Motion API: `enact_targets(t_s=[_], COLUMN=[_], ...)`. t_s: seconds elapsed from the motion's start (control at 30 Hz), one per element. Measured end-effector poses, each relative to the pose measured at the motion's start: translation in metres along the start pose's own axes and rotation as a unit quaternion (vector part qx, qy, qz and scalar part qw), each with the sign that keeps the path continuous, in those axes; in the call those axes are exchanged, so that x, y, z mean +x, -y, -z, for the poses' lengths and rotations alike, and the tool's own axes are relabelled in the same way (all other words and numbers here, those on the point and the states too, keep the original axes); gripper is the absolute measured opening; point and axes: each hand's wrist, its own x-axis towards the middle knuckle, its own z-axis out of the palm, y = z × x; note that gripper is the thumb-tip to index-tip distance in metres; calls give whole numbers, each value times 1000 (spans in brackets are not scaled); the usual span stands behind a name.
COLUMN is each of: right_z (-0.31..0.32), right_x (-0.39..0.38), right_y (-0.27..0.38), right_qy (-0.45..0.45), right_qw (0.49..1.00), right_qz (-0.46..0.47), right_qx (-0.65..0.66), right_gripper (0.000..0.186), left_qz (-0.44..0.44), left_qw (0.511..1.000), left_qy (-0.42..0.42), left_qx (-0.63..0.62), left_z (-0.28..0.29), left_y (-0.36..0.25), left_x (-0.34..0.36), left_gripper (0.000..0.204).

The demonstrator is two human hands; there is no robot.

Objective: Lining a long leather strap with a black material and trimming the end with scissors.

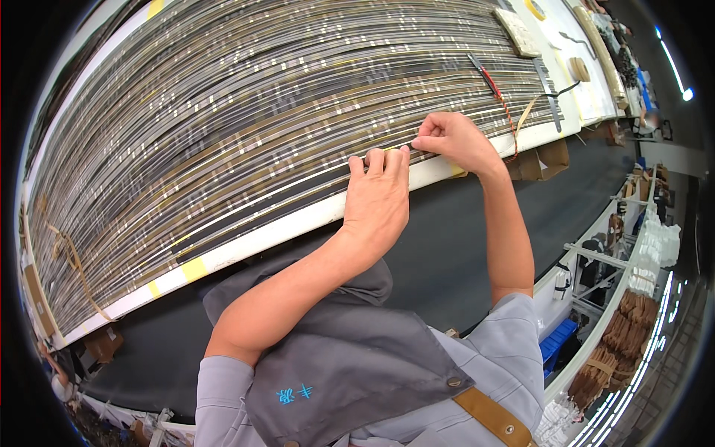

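Note:
Long, narrow grey-brown strips with pale flecks (246,97) cover the white-edged table (231,242). My left hand (376,186) rests on them near the front edge, fingers curled and close together at a thin pale line; exactly what they grip is too small to tell. Just right of it, my right hand (454,145) pinches at the same line with thumb and index finger, the other fingers folded. Further right lie a red-and-black slim tool (488,78) with a twisted red cord, a flat grey bar (547,93) and a pale block (514,30).
A tan roll (579,68) and yellow tape ring (535,9) sit on the right end. A cardboard box (540,164) is under the edge. Behind me run a dark floor (439,246) and racks with brown bundles (633,320) and a blue bin (557,343). Another person's arm (56,369) shows at far left.

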Motion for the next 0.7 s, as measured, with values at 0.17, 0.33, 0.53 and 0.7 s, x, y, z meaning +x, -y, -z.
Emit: enact_targets(t_s=[0.17, 0.33, 0.53, 0.7], right_z=[30, 69, 101, 103], right_x=[-2, 17, 47, 56], right_y=[-18, -56, -109, -93], right_qy=[-26, -276, -349, -292], right_qw=[1000, 952, 907, 945], right_qz=[7, 6, -60, -69], right_qx=[10, -132, -226, -134], right_gripper=[18, 28, 35, 31], left_qz=[-4, -16, -24, -110], left_qw=[1000, 1000, 998, 980], left_qy=[-12, 4, 10, -14], left_qx=[21, 23, -65, -163], left_z=[0, 6, 19, 25], left_y=[1, 4, 21, 34], left_x=[-1, -6, 7, 55], left_gripper=[49, 53, 27, 17])
